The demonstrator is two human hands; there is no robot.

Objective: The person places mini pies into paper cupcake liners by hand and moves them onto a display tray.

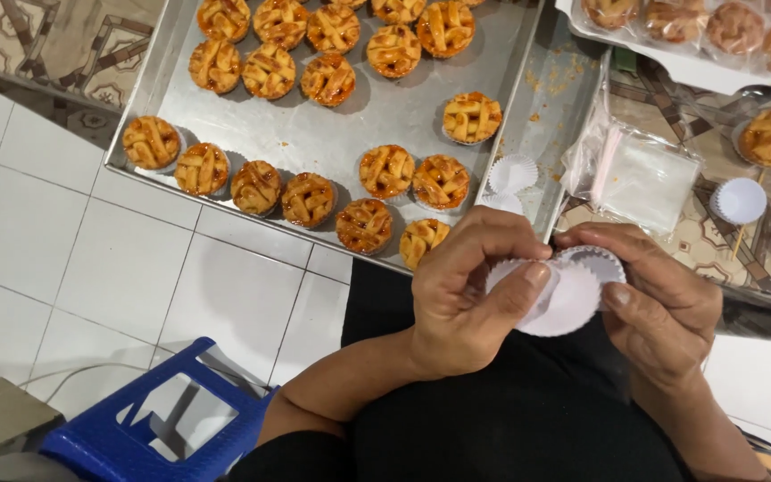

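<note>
1. Separating paper cups: a small stack of white fluted liners, held over the lap, just below the near edge of the tray.
2. Left hand: grip pressed together, thumb and fingers pinching the left rim of the cups, thumb pad lying on the top liner.
3. Right hand: grip likewise closed, fingertips pinching the right rim, thumb underneath or hidden; cannot tell exactly.
4. Step in hand, as a judgement: peeling one liner off the stack; not yet apart, edges touching and overlapping.
5. Sitting on the tray: many lattice tarts, golden brown, most already in liners; two loose empty liners lying near its right edge.
6. Lying to the right on the tabletop: clear bags, one more liner, a few tarts, plus bagged pastries at top.
7. Next move, judged only: calling for a thin shear between thumb pads, light pressure, avoiding crushing the flutes or lifting two at once.
8. Standing at lower left on the tiled floor: blue stool.
</note>
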